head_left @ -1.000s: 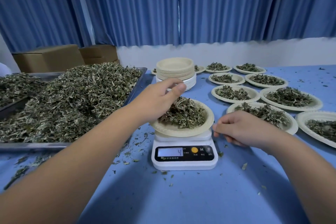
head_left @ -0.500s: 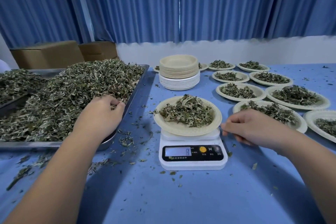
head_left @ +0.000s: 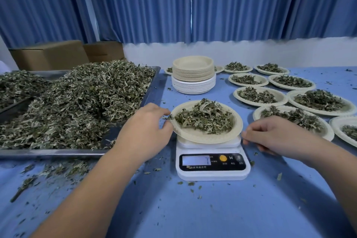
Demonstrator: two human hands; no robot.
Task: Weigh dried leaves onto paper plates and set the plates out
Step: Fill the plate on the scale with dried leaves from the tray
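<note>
My left hand (head_left: 144, 131) curls at the paper plate's (head_left: 202, 137) rim, grip unclear, right hand (head_left: 270, 135) loose, empty: I'd lift it level.

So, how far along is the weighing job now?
Done: several filled plates are set out on the right. In hand: one plate of leaves sits on the scale, left hand at its rim. To do: a stack of empty plates and a tray heaped with leaves.

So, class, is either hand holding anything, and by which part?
The left hand pinches a few loose leaves in its fingertips at the plate's left rim; the right hand holds nothing.
</note>
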